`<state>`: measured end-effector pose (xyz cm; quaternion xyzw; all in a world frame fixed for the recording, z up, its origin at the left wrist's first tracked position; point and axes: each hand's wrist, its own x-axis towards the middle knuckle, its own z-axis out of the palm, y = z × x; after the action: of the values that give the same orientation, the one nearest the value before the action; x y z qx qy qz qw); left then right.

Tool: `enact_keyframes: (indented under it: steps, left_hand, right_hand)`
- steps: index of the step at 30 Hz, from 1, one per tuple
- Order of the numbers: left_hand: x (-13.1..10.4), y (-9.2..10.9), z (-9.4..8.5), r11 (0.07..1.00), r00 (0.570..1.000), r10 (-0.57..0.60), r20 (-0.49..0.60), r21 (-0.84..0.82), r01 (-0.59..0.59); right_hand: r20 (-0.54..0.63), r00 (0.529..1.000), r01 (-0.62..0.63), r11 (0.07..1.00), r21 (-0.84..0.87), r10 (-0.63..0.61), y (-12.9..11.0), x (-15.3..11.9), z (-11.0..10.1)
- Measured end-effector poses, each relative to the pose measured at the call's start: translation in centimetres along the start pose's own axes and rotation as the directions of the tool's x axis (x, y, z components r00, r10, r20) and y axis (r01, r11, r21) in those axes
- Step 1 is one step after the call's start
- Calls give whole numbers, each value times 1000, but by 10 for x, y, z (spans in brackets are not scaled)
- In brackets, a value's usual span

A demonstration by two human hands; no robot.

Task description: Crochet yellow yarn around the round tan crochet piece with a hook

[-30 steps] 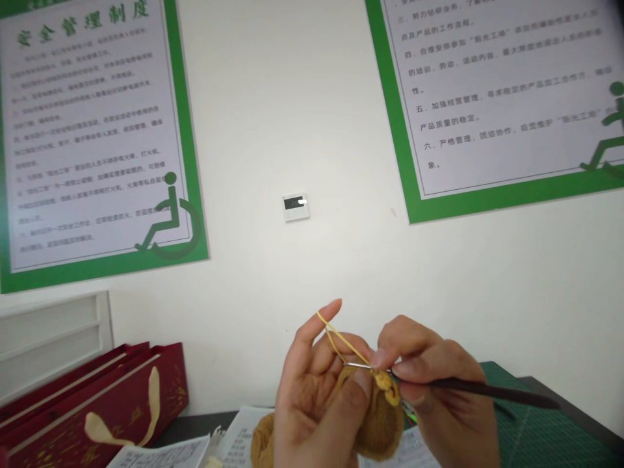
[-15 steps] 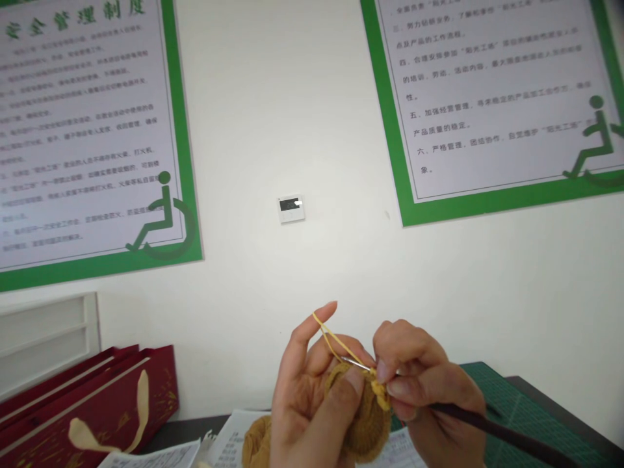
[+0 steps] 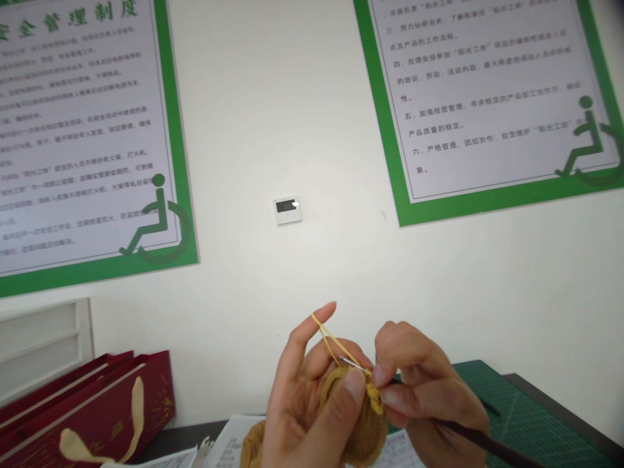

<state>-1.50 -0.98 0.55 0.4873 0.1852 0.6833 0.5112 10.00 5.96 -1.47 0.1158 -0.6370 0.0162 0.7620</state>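
My left hand (image 3: 312, 403) grips a mustard-yellow crocheted piece (image 3: 368, 432) between thumb and fingers, its index finger raised with a strand of yellow yarn (image 3: 331, 333) looped over it. A slim metal crochet hook (image 3: 351, 363) meets the piece at its upper edge, where a small knot of brighter yellow stitches (image 3: 374, 396) sits. My right hand (image 3: 424, 383) pinches the hook and touches those stitches; its fingers cover the hook's grip. A dark rod-like shape (image 3: 487, 442) stretches from under this hand to the lower right.
Behind my left hand lies a mustard yarn bundle (image 3: 252, 445) on papers (image 3: 227, 442). Red gift bags (image 3: 117, 416) stand at left. A green cutting mat (image 3: 526, 409) is at right. On the white wall hang two green-framed posters (image 3: 178, 162) and a small thermostat (image 3: 287, 211).
The view has shifted slightly, so the wall and bags sit a little further left. Both hands keep their grip; the hook and stitches have barely moved.
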Motion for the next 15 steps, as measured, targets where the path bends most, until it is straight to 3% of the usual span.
enact_keyframes:
  steps: [7, 11, 15]
  left_hand:
    - [4, -3, -7, 998, 998, -4, 59, 69, 0]
    - [4, 1, -6, 998, 997, -19, 70, 65, 14]
    - [5, 3, -7, 999, 994, -45, 95, 30, 42]
  right_hand:
    - [-30, 996, -83, 997, -2, 83, 2, -8, -4]
    - [-3, 991, -130, 988, 77, 131, 5, -13, -8]
    - [-58, 977, -189, 964, 185, 203, 5, -13, 1]
